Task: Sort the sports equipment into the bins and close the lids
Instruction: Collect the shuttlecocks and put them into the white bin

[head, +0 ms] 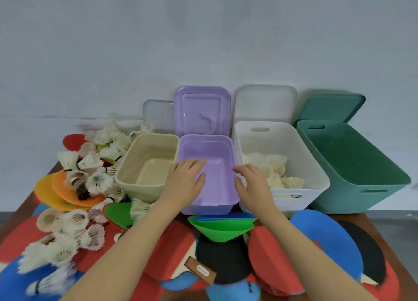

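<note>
Four open bins stand in a row: a beige bin (126, 165), a purple bin (228, 156), a white bin (316, 176) with several white shuttlecocks inside, and a green bin (362, 165). My left hand (184, 181) hovers over the purple bin's left side, fingers relaxed, holding nothing. My right hand (251, 185) hangs over the purple bin's right rim, fingers loosely curled and empty. A heap of shuttlecocks (90, 165) lies at the left. Table tennis paddles (271, 260) and coloured flat cones (222, 228) lie in front.
The purple lid (201, 108), a white lid (265, 104), a green lid (330, 107) and a clear lid (158, 113) lean against the wall behind the bins. Orange and yellow discs (58, 187) lie at the left. The table's right edge is near the green bin.
</note>
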Tool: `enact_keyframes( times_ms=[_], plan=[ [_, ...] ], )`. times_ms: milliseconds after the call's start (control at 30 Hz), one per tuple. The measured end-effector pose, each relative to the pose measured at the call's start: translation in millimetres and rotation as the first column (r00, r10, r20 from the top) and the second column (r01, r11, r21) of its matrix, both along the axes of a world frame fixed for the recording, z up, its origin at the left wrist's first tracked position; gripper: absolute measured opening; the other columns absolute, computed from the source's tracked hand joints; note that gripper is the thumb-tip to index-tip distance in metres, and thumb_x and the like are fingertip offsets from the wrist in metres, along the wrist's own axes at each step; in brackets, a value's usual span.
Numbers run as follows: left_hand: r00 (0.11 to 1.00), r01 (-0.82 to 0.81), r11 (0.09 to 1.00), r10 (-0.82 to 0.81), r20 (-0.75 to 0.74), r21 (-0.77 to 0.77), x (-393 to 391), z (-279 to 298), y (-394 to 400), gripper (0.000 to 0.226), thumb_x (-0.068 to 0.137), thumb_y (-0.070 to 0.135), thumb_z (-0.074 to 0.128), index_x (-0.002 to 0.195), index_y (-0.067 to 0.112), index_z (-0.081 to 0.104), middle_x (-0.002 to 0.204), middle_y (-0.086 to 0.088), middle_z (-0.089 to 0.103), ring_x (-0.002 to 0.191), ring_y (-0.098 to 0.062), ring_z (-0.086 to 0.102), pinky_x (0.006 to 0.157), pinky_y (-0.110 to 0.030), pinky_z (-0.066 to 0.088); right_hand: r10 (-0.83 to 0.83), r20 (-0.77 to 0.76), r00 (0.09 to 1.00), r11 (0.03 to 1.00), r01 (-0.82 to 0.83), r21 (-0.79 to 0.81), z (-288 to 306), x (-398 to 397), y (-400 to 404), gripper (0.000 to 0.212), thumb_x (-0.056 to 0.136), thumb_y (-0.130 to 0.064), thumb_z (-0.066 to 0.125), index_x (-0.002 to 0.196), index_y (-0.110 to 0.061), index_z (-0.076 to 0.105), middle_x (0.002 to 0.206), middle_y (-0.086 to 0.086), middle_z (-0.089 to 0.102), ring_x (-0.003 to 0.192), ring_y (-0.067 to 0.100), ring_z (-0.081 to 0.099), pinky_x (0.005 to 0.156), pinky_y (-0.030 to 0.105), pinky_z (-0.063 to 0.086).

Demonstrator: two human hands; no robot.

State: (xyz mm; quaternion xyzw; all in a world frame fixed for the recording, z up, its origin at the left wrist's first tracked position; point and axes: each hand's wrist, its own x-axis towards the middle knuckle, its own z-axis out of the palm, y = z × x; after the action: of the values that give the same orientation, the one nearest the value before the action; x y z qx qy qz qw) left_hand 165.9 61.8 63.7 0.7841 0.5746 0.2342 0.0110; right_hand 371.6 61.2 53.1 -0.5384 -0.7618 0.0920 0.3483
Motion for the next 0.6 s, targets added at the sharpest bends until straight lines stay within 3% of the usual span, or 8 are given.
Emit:
enact_keyframes(
  times_ms=[100,300,467,600],
  plan=[
    [0.998,-0.047,0.999,0.046,0.036,0.011,-58,-5,-22,0.044,0.082,0.033,0.039,0.112,0.015,0.066,0.105,-0.002,0.067,0.096,-0.024,0.063,0.082,-0.036,0.044,0.034,-0.055,0.998,0.999,-0.035,-0.018,-10,-49,-20,0.033,0.086,-0.025,0.041,0.105,-0.009,0.064,0.097,0.003,0.062,0.091,0.023,0.058,0.079,0.028,0.042],
    [0.994,-0.102,0.994,0.100,-0.048,-0.042,-168,-21,-65,0.050,0.081,0.037,0.035,0.114,0.014,0.064,0.108,-0.003,0.066,0.099,-0.025,0.061,0.085,-0.039,0.041,0.078,-0.061,0.995,0.995,-0.082,-0.064,-35,-149,-61,0.025,0.086,-0.018,0.047,0.100,-0.008,0.065,0.092,0.004,0.061,0.088,0.020,0.055,0.074,0.027,0.040],
    [0.989,-0.139,0.986,0.133,-0.065,-0.096,-244,-45,-102,0.049,0.085,0.042,0.034,0.113,0.017,0.064,0.112,0.001,0.064,0.106,-0.023,0.058,0.089,-0.031,0.025,0.115,-0.068,0.991,0.992,-0.119,-0.046,-56,-214,-95,0.021,0.085,-0.023,0.050,0.094,-0.013,0.066,0.087,-0.002,0.063,0.082,0.012,0.056,0.070,0.023,0.042],
    [0.983,-0.180,0.962,0.170,-0.066,-0.204,-281,-68,-131,0.054,0.084,0.047,0.032,0.116,0.017,0.063,0.116,0.001,0.063,0.109,-0.023,0.056,0.093,-0.041,0.035,0.087,-0.041,0.995,0.994,-0.089,-0.066,-82,-242,-119,0.022,0.085,-0.031,0.047,0.087,-0.018,0.065,0.080,-0.006,0.061,0.076,0.013,0.058,0.066,0.025,0.042]
  ],
)
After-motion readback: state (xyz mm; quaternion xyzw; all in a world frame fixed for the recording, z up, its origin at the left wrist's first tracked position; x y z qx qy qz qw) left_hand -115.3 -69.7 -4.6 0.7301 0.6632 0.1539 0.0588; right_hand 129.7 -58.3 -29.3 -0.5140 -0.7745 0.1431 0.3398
